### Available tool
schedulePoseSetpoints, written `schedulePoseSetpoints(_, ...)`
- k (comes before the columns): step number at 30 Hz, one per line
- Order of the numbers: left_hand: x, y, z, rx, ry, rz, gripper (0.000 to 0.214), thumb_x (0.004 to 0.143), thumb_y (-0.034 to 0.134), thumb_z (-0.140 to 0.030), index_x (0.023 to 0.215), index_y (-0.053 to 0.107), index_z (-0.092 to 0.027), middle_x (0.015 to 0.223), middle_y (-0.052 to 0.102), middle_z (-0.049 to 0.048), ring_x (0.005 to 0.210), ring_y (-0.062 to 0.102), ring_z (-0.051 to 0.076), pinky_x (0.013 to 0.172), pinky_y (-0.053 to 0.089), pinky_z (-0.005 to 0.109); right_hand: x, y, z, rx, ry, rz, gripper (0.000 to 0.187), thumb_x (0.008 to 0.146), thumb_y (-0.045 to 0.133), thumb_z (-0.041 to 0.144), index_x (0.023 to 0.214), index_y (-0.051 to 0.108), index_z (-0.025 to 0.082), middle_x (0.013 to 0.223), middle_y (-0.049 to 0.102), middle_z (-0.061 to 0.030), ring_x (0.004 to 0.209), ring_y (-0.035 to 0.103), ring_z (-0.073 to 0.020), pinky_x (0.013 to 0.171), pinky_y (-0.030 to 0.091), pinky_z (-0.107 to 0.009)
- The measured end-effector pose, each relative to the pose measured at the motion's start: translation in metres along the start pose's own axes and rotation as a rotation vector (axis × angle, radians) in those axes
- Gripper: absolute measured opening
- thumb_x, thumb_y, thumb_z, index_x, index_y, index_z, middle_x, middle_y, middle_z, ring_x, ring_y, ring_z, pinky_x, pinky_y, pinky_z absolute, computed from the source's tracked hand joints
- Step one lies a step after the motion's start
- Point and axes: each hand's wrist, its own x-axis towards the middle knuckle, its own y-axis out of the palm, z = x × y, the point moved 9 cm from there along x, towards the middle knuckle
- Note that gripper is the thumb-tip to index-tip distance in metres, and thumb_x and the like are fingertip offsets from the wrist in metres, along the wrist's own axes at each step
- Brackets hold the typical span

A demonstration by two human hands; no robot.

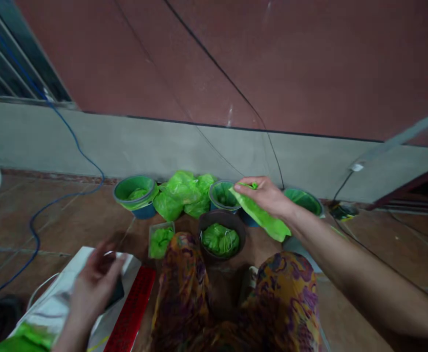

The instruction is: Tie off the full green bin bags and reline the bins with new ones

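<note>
Green plastic film is hanging right of the brown bucket, the right hand pinching one end, presumably because it's limp; left of that bucket, the left hand is blurring, grip unclear.

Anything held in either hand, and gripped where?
Right hand: a green plastic strip, gripped near its upper end. Left hand: too blurred to tell whether it holds anything.
</note>
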Motion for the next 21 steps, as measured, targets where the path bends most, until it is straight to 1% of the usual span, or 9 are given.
schedulePoseSetpoints(1,0.008,0.053,-0.018,-0.094,0.046,0.151,0.076,0.062,0.076,-0.057,0.127,0.053,-0.027,0.130,0.065,0.0066,0.119,0.060,0.031,0.101,0.049,0.048,0.002,0.010,0.003,0.070,0.005,0.022,0.044,0.073,0.072,0.061,0.074,0.067,0.017,0.056,0.050,0.0054,0.050,0.037,-0.0067,0.047,0.027,-0.023)
schedulePoseSetpoints(2,0.008,0.107,-0.043,-0.170,0.158,0.323,0.079,0.068,0.074,-0.053,0.136,0.047,-0.025,0.139,0.058,0.0102,0.124,0.057,0.030,0.104,0.047,0.047,0.004,0.022,0.006,0.152,0.017,0.049,0.042,0.072,0.073,0.059,0.073,0.066,0.018,0.057,0.052,0.0052,0.051,0.040,-0.0071,0.048,0.030,-0.023)
schedulePoseSetpoints(4,-0.005,0.197,-0.089,-0.237,0.353,0.598,0.081,0.073,0.073,-0.046,0.143,0.040,-0.023,0.148,0.050,0.0126,0.129,0.053,0.027,0.107,0.044,0.044,0.005,0.043,0.013,0.330,0.046,0.100,0.040,0.070,0.076,0.056,0.073,0.064,0.018,0.061,0.056,0.0043,0.054,0.046,-0.0082,0.051,0.035,-0.023)
schedulePoseSetpoints(6,-0.022,0.257,-0.120,-0.263,0.486,0.759,0.073,0.074,0.074,-0.043,0.138,0.046,-0.019,0.139,0.058,0.0124,0.126,0.055,0.026,0.107,0.043,0.041,0.006,0.057,0.021,0.473,0.070,0.138,0.039,0.067,0.078,0.054,0.075,0.063,0.019,0.065,0.060,0.0036,0.057,0.052,-0.0094,0.055,0.040,-0.023)
schedulePoseSetpoints(8,-0.032,0.293,-0.130,-0.261,0.515,0.846,0.050,0.080,0.068,-0.041,0.122,0.060,-0.015,0.122,0.068,0.0106,0.113,0.062,0.024,0.102,0.047,0.039,0.011,0.054,0.029,0.545,0.067,0.130,0.040,0.066,0.080,0.053,0.076,0.062,0.019,0.067,0.062,0.0040,0.060,0.055,-0.0097,0.059,0.044,-0.024)
schedulePoseSetpoints(11,-0.038,0.316,-0.121,-0.259,0.489,0.964,0.031,0.084,0.063,-0.038,0.101,0.069,-0.014,0.103,0.074,0.0069,0.097,0.066,0.022,0.093,0.049,0.035,0.024,0.021,0.033,0.562,0.026,0.035,0.040,0.067,0.081,0.052,0.079,0.061,0.019,0.067,0.061,0.0055,0.059,0.055,-0.0084,0.061,0.045,-0.024)
schedulePoseSetpoints(15,-0.034,0.315,-0.097,-0.234,0.373,1.018,0.020,0.076,0.069,-0.035,0.077,0.070,-0.014,0.078,0.071,0.0011,0.077,0.062,0.017,0.077,0.049,0.029,0.037,-0.038,0.016,0.596,0.019,-0.127,0.042,0.063,0.084,0.048,0.078,0.059,0.019,0.064,0.060,0.0065,0.055,0.052,-0.0068,0.056,0.044,-0.021)
schedulePoseSetpoints(18,-0.030,0.309,-0.088,-0.398,0.186,1.016,0.018,0.071,0.072,-0.034,0.071,0.068,-0.016,0.067,0.067,-0.0018,0.064,0.059,0.013,0.067,0.047,0.025,0.035,-0.065,-0.009,0.644,0.040,-0.201,0.043,0.063,0.084,0.050,0.080,0.060,0.019,0.069,0.064,0.0042,0.057,0.055,-0.0093,0.058,0.046,-0.023)
schedulePoseSetpoints(21,-0.022,0.303,-0.082,-0.714,-0.079,0.940,0.019,0.069,0.073,-0.031,0.081,0.072,-0.016,0.072,0.071,0.0009,0.069,0.064,0.016,0.071,0.050,0.027,0.013,-0.072,-0.051,0.731,0.087,-0.275,0.045,0.073,0.072,0.061,0.094,0.064,0.023,0.089,0.071,-0.0011,0.080,0.065,-0.0157,0.070,0.050,-0.027)
